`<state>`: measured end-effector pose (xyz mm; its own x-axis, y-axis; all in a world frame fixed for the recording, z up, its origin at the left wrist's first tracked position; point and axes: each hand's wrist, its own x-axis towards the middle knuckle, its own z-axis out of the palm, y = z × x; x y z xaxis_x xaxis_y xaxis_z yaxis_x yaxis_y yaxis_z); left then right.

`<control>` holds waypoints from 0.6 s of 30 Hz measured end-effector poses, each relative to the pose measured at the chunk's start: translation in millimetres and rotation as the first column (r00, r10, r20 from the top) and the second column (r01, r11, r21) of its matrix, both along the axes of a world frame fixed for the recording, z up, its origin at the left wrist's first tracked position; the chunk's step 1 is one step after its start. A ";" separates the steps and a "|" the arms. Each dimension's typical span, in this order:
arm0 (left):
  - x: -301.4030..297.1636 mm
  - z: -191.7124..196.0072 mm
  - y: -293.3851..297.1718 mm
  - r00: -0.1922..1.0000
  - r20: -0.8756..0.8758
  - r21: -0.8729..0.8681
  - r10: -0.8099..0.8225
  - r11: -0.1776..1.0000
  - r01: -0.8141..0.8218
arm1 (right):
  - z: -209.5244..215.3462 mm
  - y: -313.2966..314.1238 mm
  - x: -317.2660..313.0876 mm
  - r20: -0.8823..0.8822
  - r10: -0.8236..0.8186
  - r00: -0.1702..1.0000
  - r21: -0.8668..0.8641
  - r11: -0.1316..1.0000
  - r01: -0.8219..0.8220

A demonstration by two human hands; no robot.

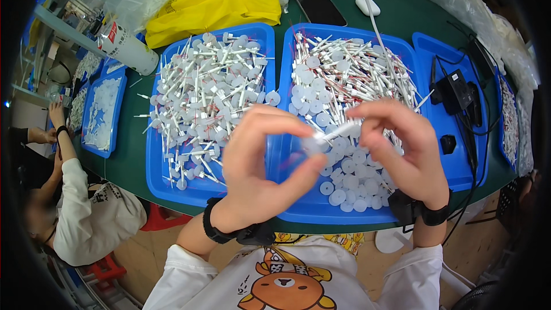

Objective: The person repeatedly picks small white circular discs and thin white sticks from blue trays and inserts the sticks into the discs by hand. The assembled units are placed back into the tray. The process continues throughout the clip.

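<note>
Over the middle blue tray (304, 211), my left hand (247, 166) pinches a translucent white disc (313, 144) between thumb and forefinger; motion blurs it. My right hand (410, 149) grips a thin white stick-like part (342, 130) whose end meets the disc. Whether the stick passes through the disc cannot be made out. Below my hands lie loose round discs (359, 186) in the tray's near half. White sticks with thin red wires (344, 60) fill its far half. To the left, a second blue tray (154, 163) holds sticks with discs on them.
A yellow bag (212, 8), a phone (319, 6) and a white oval gadget (367, 6) sit at the back. At right, another blue tray (422, 51) contains a black adapter (454, 92) and cables. A co-worker's arm (72, 155) is beside a smaller tray (117, 132) at far left.
</note>
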<state>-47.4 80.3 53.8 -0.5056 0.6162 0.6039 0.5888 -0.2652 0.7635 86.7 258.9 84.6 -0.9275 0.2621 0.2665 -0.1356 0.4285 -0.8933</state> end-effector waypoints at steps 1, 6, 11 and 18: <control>-2.3 -5.6 -3.7 0.996 0.007 0.052 0.086 0.995 -0.086 | 0.5 0.6 0.2 0.033 -0.053 0.998 -0.072 0.996 0.055; -4.0 -3.0 -4.5 0.741 -0.106 0.219 0.663 0.743 -0.633 | -2.2 1.7 -3.4 0.099 -0.154 0.983 -0.178 0.969 0.169; -2.0 -1.0 -11.5 0.895 -0.288 -0.028 0.340 0.931 -0.363 | -4.6 3.8 -4.3 0.087 -0.109 0.990 -0.019 0.994 0.111; 12.3 -15.4 6.7 0.959 -0.187 -0.615 -0.214 0.786 0.056 | -9.2 8.2 -5.8 0.195 -0.132 0.972 0.155 0.983 0.103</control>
